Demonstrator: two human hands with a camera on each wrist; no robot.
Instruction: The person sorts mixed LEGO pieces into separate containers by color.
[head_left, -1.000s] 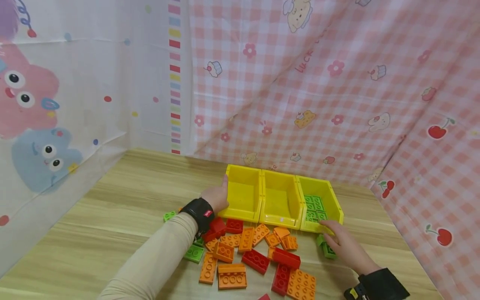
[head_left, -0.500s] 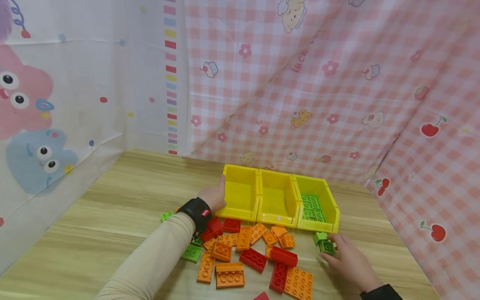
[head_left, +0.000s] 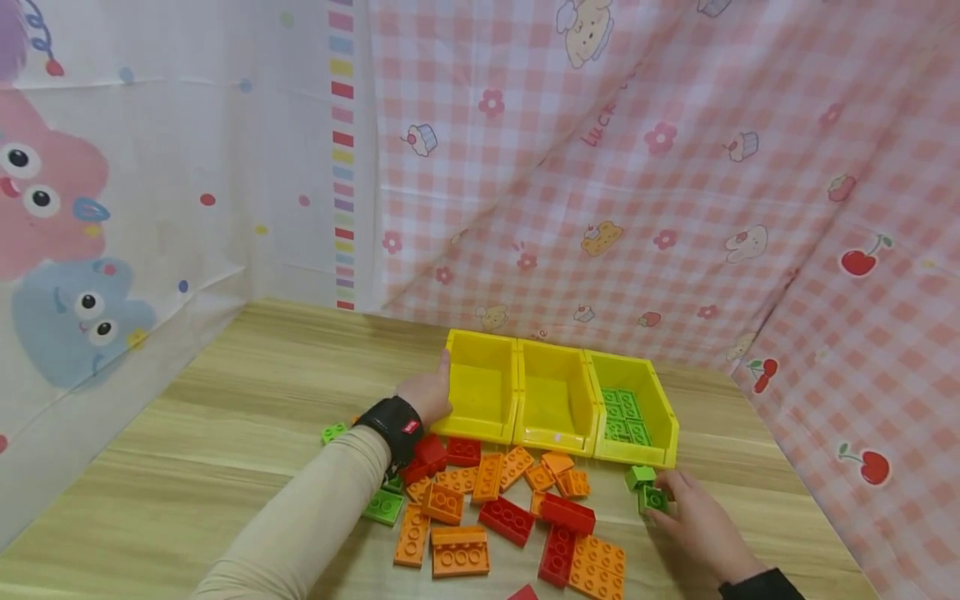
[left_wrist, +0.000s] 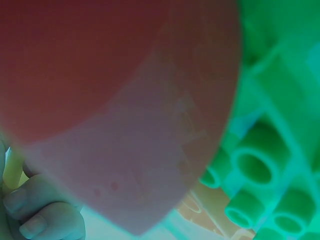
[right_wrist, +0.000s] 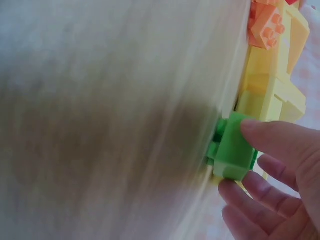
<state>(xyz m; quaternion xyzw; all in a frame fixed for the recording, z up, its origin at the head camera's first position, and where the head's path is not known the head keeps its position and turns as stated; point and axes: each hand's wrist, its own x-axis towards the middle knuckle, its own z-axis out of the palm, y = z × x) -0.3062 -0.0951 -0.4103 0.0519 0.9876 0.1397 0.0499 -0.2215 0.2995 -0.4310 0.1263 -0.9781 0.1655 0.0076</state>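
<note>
My left hand [head_left: 426, 395] grips the outer left side of the leftmost yellow bin [head_left: 483, 429], thumb up along its wall. In the left wrist view, its curled fingers [left_wrist: 47, 215] lie by a yellow edge, and a blurred red shape covers much of the picture. A small green brick [head_left: 653, 500] is pinched between thumb and fingers of my right hand [head_left: 697, 521], low over the table; the right wrist view shows the thumb on one face. Another green brick [head_left: 641, 477] sits just beyond it. The rightmost yellow bin [head_left: 637, 454] contains several flat green bricks [head_left: 628, 417].
A middle yellow bin [head_left: 557, 442] stands between the other two, joined in a row against the checked cloth [head_left: 525, 208]. In front lie several loose orange bricks [head_left: 459, 552] and red bricks [head_left: 567, 514]. Green bricks [head_left: 384, 507] lie beside the left forearm.
My right hand has moved down from the front of the rightmost bin to the green bricks and taken hold of one, turning it slightly. The left hand has kept its place at the bin.
</note>
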